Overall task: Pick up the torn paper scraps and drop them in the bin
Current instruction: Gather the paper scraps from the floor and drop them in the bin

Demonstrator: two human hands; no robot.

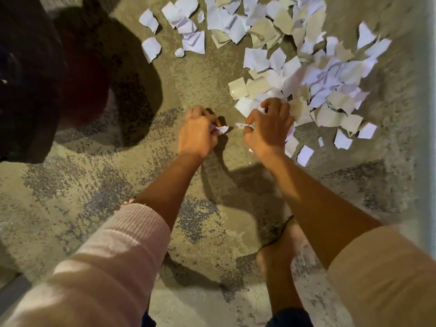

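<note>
Torn white and beige paper scraps (304, 74) lie in a wide heap on the concrete floor, from the top centre to the right. My left hand (197, 134) is low over the floor at the centre, its curled fingers pinching a small white scrap (220, 129). My right hand (269, 128) is at the heap's near edge, its fingers closed round a crumpled scrap (245, 125), with more scraps under its palm. A dark round bin (47, 79) fills the upper left.
My bare foot (283, 258) stands on the floor below my right forearm. A pale wall (427, 114) runs along the right edge. Loose scraps (151, 47) lie apart near the bin. The patchy floor (94, 175) stretches left of my arms.
</note>
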